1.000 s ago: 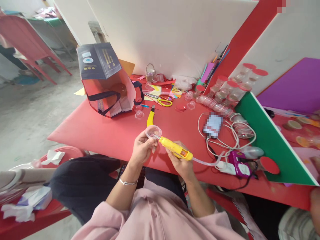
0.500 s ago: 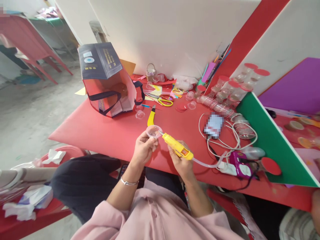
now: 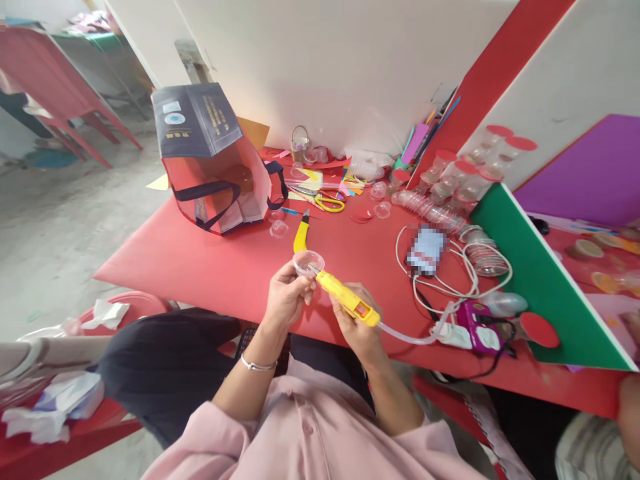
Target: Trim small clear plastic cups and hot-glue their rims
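Observation:
My left hand (image 3: 286,300) pinches a small clear plastic cup (image 3: 309,263) just above the near edge of the red table (image 3: 210,267). A yellow glue gun (image 3: 345,299) sits in my right hand (image 3: 356,327), fingers wrapped round its body. Its metal tip touches the cup's rim. A clear glue stick trails from the gun's back toward a white and purple power strip (image 3: 475,332).
A yellow utility knife (image 3: 301,235) lies beyond the cup. A red and black bag (image 3: 213,163) lies on its side at the left. Scissors (image 3: 327,199), clear cups, red-lidded jars (image 3: 465,175), white cables (image 3: 465,267) and a green board (image 3: 545,293) fill the right.
The glue gun's tip has shifted slightly along the cup's rim, and both hands have stayed in nearly the same place.

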